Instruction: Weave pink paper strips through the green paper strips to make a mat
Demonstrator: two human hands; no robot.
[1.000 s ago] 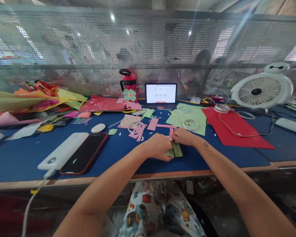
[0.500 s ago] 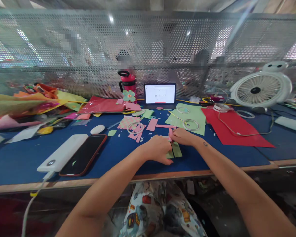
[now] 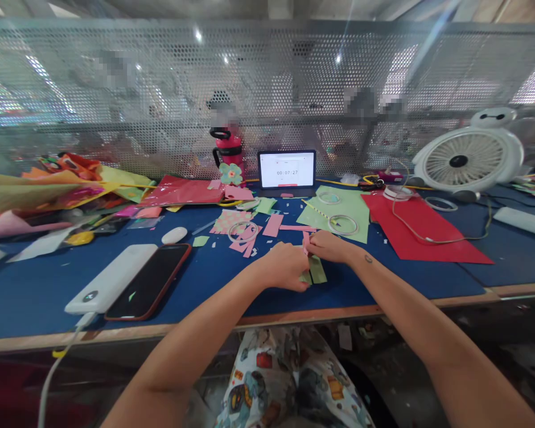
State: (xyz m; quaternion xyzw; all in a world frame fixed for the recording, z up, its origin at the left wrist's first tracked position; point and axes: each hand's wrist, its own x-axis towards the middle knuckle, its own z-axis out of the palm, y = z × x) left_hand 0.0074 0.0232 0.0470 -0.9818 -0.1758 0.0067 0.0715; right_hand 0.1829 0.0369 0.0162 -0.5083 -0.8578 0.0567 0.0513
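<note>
"Hands, centre of the figure: how are they placed?"

"Left hand (image 3: 285, 265) and right hand (image 3: 326, 246) meet above the near part of the blue desk (image 3: 232, 291), backs upward. The right fingertips are closed in a pinch on a pink strip (image 3: 306, 239), which shows in the gap between the two hands."

"And the left fingers?"

"They curl inward beside the strip. Whether they grip it, or paper beneath, cannot be told, since the back of the hand hides them."

"Where do the green strips (image 3: 318, 271) lie?"

"Under and just nearer than the hands, side by side, one partly covered by the left hand."

"What surrounds them?"

"Left of centre, a ring (image 3: 242, 243) lies over pink scraps (image 3: 248, 247). Beyond the right hand, a green sheet (image 3: 359, 208) bears two more rings; a red sheet (image 3: 432, 235) lies to its right. Toward the left, a phone (image 3: 151, 282) rests alongside a power bank (image 3: 111, 278). At the back, a tablet (image 3: 288, 163) reads 00:07:27; a fan (image 3: 472, 160) stands far right."
</note>
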